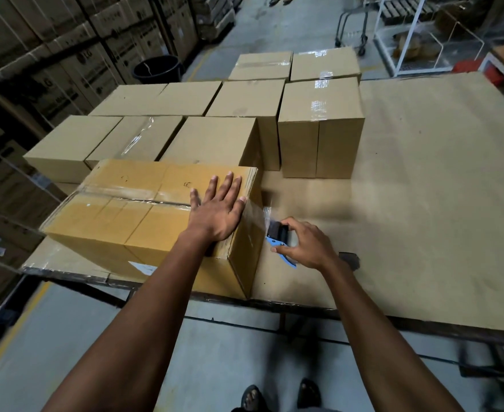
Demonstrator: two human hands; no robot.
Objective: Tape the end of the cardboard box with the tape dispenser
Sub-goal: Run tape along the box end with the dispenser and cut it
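Two bare arms reach out over the near edge of the table [441, 179], which is covered in brown board. The left hand [219, 208] lies flat, palm down, fingers spread wide, on the top of the cardboard box [119, 215] near its right end — the thumb points left along the taped centre seam, the little finger sits at the top right edge. The left forearm runs straight and long from the lower frame up to the box. The right hand [307, 243] is lower and to the right, just beside the box's right end, its fingers curled closed around the tape dispenser [279, 237], wrist bent inward. A strip of clear tape [262, 214] stretches from the dispenser up to the box's end face. Behind stand more sealed boxes [215, 135] in rows — all plain brown.
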